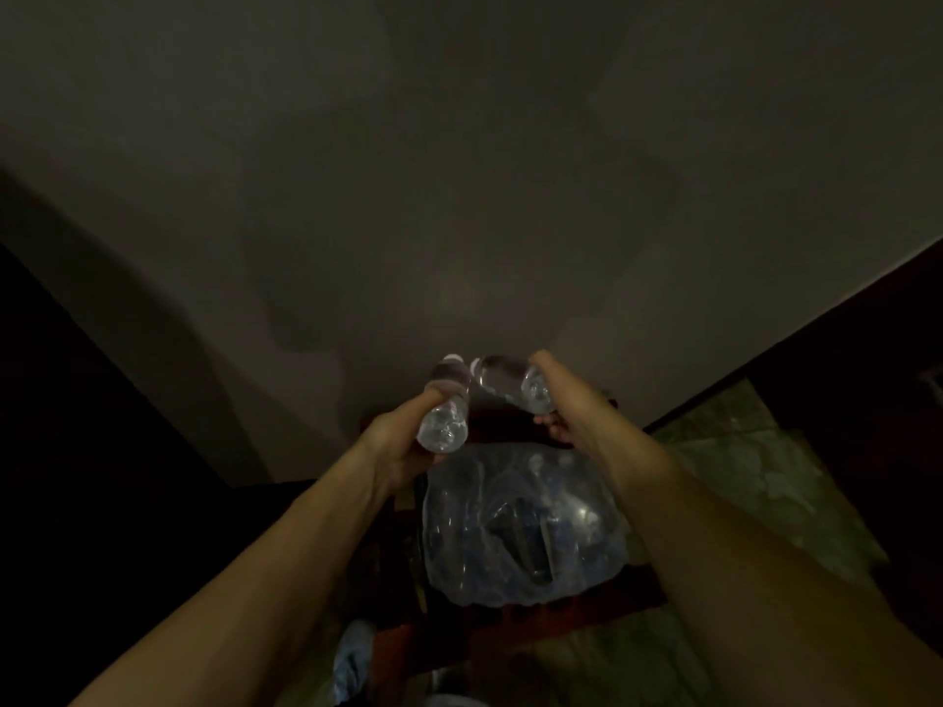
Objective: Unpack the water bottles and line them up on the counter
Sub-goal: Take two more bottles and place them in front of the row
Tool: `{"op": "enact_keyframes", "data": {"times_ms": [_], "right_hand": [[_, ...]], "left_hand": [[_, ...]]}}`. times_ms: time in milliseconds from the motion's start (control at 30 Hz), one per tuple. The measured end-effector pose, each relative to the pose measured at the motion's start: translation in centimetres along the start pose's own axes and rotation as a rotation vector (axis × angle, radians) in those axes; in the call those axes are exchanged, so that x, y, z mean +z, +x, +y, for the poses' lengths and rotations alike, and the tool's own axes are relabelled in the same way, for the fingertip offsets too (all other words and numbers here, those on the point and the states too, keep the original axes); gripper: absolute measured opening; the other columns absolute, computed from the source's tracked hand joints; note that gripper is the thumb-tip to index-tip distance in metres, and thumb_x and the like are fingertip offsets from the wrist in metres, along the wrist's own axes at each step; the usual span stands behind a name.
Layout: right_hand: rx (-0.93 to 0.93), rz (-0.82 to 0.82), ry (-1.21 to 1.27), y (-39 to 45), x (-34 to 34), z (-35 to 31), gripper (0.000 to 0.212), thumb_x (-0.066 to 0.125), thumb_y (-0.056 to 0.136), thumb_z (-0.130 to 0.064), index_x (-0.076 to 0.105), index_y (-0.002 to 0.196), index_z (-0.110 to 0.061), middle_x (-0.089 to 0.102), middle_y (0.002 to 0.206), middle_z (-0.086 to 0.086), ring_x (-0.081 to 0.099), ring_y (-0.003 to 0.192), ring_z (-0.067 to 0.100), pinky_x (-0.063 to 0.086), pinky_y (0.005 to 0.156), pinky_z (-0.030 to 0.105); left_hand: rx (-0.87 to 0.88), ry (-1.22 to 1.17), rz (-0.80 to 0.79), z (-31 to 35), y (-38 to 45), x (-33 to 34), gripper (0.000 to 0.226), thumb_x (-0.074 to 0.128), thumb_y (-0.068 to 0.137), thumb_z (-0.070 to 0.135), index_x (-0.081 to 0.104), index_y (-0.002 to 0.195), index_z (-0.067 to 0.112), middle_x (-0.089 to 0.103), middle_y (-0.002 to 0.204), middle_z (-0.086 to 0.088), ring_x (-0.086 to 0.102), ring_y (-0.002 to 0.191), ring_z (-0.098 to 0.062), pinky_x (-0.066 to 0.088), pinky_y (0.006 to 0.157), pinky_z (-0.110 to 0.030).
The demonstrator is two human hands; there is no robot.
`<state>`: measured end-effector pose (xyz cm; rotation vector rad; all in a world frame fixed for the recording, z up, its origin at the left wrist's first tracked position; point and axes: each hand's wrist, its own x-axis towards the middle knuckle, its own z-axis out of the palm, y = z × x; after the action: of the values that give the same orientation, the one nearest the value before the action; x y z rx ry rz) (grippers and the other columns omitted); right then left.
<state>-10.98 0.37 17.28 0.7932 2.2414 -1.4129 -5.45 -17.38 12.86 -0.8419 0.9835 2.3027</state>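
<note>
The scene is dim. My left hand [395,451] grips a clear water bottle [445,405], held tilted with its base toward me and its cap pointing away. My right hand [566,400] grips a second clear water bottle [510,382], also tilted, its cap end leaning left toward the first bottle. Both bottles hang in the air above a torn, crumpled shrink-wrap pack [520,523], which lies on a dark reddish wooden stool [510,609] below my forearms. I cannot tell how many bottles remain inside the wrap.
A plain grey wall [459,170] fills the upper view. Dark furniture [76,477] stands at the left and a dark edge [867,349] at the right. Greenish patterned floor [765,477] shows at the right. A bluish cloth [352,660] lies low down.
</note>
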Motion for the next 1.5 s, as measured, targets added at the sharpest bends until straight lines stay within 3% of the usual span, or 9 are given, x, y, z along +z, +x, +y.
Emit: {"op": "enact_keyframes", "data": {"times_ms": [100,267,400,533,733,1033,1267,1400,1500], "right_hand": [[-0.109,0.009,0.12,-2.2,0.4,0.2,0.042,0.057,0.083,-0.052,0.064,0.095,-0.013,0.064,0.067,0.006,0.051,0.044,0.011,0.037,0.039,0.017],[-0.203,-0.158,0.323,-5.8,0.0,0.8,0.044,0.066,0.081,-0.053,0.061,0.1,-0.014,0.066,0.068,0.005,0.054,0.048,0.013,0.045,0.044,0.023],[-0.302,-0.337,0.436,-9.3,0.4,0.7,0.041,0.07,0.08,-0.043,0.055,0.108,-0.017,0.074,0.075,0.01,0.066,0.057,0.02,0.053,0.052,0.03],[-0.421,-0.516,0.528,-13.3,0.7,1.2,0.043,0.073,0.078,-0.039,0.057,0.112,-0.017,0.074,0.094,0.015,0.07,0.073,0.025,0.056,0.062,0.033],[-0.561,-0.663,0.46,-19.6,2.0,1.8,0.044,0.069,0.075,-0.027,0.057,0.117,-0.022,0.074,0.1,0.005,0.067,0.076,0.017,0.05,0.055,0.025],[-0.782,-0.519,0.359,-28.0,5.3,-0.9,0.054,0.08,0.07,-0.047,0.057,0.115,-0.027,0.07,0.08,-0.005,0.06,0.052,-0.001,0.04,0.041,0.013],[-1.031,-0.482,0.287,-35.4,8.2,-3.9,0.036,0.074,0.078,-0.033,0.067,0.111,-0.019,0.077,0.093,-0.003,0.07,0.075,0.0,0.047,0.055,0.008],[-1.107,-0.49,0.188,-40.3,12.5,-5.5,0.05,0.077,0.073,-0.043,0.069,0.114,-0.016,0.076,0.103,0.002,0.071,0.099,0.015,0.056,0.088,0.033],[-1.121,-0.467,0.064,-43.4,16.3,-6.2,0.058,0.078,0.065,-0.052,0.07,0.111,-0.019,0.077,0.099,0.0,0.071,0.097,0.014,0.055,0.094,0.043]], "left_hand": [[0.049,0.004,-0.045,0.7,-1.6,0.4,0.043,0.064,0.092,0.02,0.059,0.13,-0.001,0.063,0.116,-0.015,0.064,0.092,-0.024,0.056,0.077,-0.034],[0.184,0.018,-0.076,1.5,-5.5,0.5,0.033,0.067,0.088,0.013,0.065,0.115,-0.007,0.071,0.101,-0.02,0.069,0.077,-0.025,0.057,0.066,-0.032],[0.363,0.13,-0.03,1.3,-9.0,0.7,0.038,0.062,0.09,0.012,0.059,0.124,-0.004,0.069,0.111,-0.025,0.068,0.084,-0.03,0.056,0.065,-0.033],[0.51,0.123,-0.022,0.6,-13.5,0.5,0.033,0.057,0.09,0.001,0.058,0.123,-0.003,0.068,0.11,-0.027,0.067,0.093,-0.036,0.054,0.083,-0.046],[0.735,0.348,0.036,-0.8,-20.4,-1.5,0.041,0.057,0.088,-0.001,0.053,0.129,0.004,0.068,0.114,-0.02,0.069,0.091,-0.026,0.057,0.075,-0.033],[0.977,0.389,0.039,1.4,-28.3,-3.7,0.055,0.075,0.076,0.022,0.054,0.126,0.014,0.073,0.109,-0.008,0.075,0.087,-0.019,0.058,0.063,-0.024],[1.125,0.364,0.054,5.3,-35.5,-6.6,0.06,0.087,0.065,0.042,0.062,0.111,0.014,0.075,0.092,-0.005,0.075,0.079,-0.019,0.056,0.062,-0.026],[1.251,0.432,0.103,7.8,-41.0,-11.0,0.047,0.085,0.072,0.034,0.066,0.108,0.01,0.076,0.081,0.001,0.074,0.071,-0.011,0.054,0.058,-0.021],[1.337,0.496,0.201,9.4,-44.8,-14.9,0.039,0.084,0.073,0.034,0.07,0.103,0.015,0.076,0.081,0.005,0.071,0.072,0.002,0.05,0.056,-0.01]]}}
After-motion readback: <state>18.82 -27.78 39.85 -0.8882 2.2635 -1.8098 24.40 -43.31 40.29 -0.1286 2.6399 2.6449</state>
